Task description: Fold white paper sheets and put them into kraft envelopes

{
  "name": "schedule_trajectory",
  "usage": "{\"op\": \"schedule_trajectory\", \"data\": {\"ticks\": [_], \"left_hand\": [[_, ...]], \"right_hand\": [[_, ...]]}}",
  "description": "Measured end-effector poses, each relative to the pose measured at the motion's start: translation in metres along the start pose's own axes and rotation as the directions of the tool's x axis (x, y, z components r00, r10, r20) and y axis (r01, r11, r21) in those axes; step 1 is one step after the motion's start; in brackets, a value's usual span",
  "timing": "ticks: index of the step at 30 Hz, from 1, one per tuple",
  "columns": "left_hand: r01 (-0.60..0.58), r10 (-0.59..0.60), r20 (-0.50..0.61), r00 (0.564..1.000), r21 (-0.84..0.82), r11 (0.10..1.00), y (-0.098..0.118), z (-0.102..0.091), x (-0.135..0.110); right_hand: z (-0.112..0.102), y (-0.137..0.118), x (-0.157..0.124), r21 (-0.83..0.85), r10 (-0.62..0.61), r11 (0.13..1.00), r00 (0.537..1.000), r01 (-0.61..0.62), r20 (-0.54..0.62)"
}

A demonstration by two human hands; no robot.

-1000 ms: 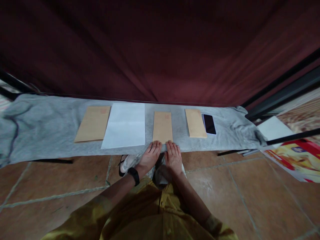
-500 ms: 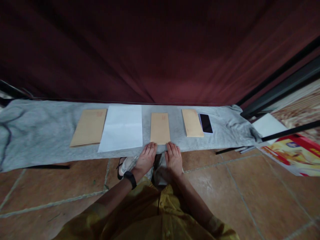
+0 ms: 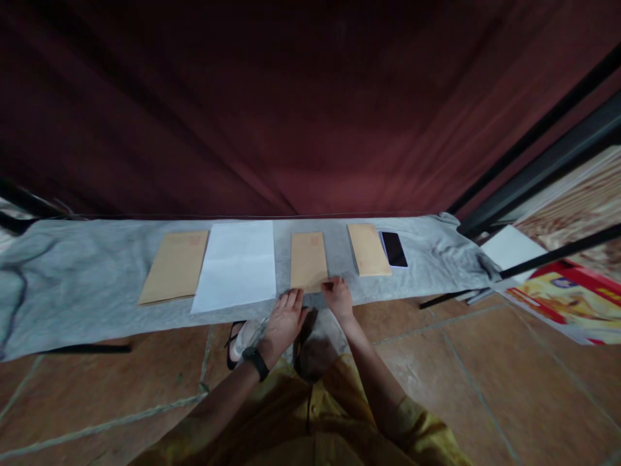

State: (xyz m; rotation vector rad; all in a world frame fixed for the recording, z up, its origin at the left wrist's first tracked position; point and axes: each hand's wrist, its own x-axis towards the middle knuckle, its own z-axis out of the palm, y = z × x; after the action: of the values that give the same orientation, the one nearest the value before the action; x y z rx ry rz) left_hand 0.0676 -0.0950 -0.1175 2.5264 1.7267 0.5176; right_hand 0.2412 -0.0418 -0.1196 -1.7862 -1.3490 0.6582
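Note:
A brown envelope with a faint red printed patch near its top right lies flat on the grey cloth in front of me. My left hand, with a dark band on the wrist, rests stretched fingers at the envelope's near left corner. At the near right corner, the fingers of my right hand are curled and pinch the envelope's edge. To the left lie a white paper stack and a larger stack of brown envelopes. On the right is another brown envelope stack.
A phone lies right of the right-hand envelopes. Grey cloth covers the narrow table. A dark red curtain hangs behind it. Black metal bars and a red and yellow box stand at the right.
My right hand's fingers have gone from lying flat to curled at the envelope's near right corner. My left hand stays at the left corner. The whole view has shifted slightly.

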Motion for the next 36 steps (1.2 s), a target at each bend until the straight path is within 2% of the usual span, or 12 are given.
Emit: {"op": "schedule_trajectory", "data": {"ticks": [3, 7, 9, 11, 13, 16, 17, 19, 23, 26, 30, 36], "left_hand": [[-0.007, 0.007, 0.009, 1.0, -0.009, 1.0, -0.001, 0.0, -0.001], [0.019, -0.02, -0.007, 1.0, -0.151, 0.988, -0.001, -0.001, 0.001], [0.061, -0.075, -0.038, 0.996, -0.293, 0.954, -0.002, -0.001, 0.003], [0.145, -0.205, -0.084, 0.975, -0.456, 0.878, -0.004, 0.001, 0.008], [0.256, -0.397, -0.093, 0.913, -0.626, 0.736, -0.006, 0.003, 0.014], [0.386, -0.593, 0.09, 0.8, -0.834, 0.395, -0.008, 0.0, 0.024], [0.415, -0.603, 0.179, 0.778, -0.867, 0.277, -0.008, -0.003, 0.027], [0.453, -0.552, 0.327, 0.767, -0.885, 0.106, -0.008, -0.01, 0.031], [0.479, -0.466, 0.442, 0.766, -0.877, -0.044, -0.003, -0.025, 0.035], [0.457, -0.487, 0.428, 0.761, -0.887, -0.066, 0.001, -0.027, 0.039], [0.422, -0.507, 0.353, 0.786, -0.906, 0.024, 0.004, -0.023, 0.043], [0.379, -0.484, 0.266, 0.833, -0.913, 0.149, 0.003, -0.02, 0.045]], "right_hand": [[0.006, 0.002, 0.001, 0.339, 0.111, 0.933, 0.993, -0.119, 0.042], [0.015, 0.0, -0.005, 0.48, 0.162, 0.853, 0.978, -0.204, 0.129], [0.017, -0.002, -0.009, 0.587, 0.185, 0.768, 0.967, -0.255, 0.178], [0.015, -0.004, -0.012, 0.71, 0.211, 0.631, 0.95, -0.312, 0.23], [0.012, -0.006, -0.014, 0.783, 0.23, 0.516, 0.936, -0.348, 0.264], [0.004, -0.009, -0.016, 0.796, 0.23, 0.494, 0.935, -0.35, 0.269], [0.001, -0.01, -0.017, 0.792, 0.219, 0.501, 0.937, -0.348, 0.274], [-0.004, -0.012, -0.018, 0.782, 0.183, 0.517, 0.937, -0.348, 0.297], [-0.009, -0.014, -0.022, 0.785, 0.156, 0.501, 0.93, -0.365, 0.333], [-0.007, -0.014, -0.025, 0.816, 0.198, 0.422, 0.919, -0.395, 0.342], [0.005, -0.013, -0.029, 0.846, 0.226, 0.245, 0.876, -0.473, 0.425], [0.015, -0.014, -0.035, 0.861, 0.25, 0.107, 0.851, -0.498, 0.461]]}}
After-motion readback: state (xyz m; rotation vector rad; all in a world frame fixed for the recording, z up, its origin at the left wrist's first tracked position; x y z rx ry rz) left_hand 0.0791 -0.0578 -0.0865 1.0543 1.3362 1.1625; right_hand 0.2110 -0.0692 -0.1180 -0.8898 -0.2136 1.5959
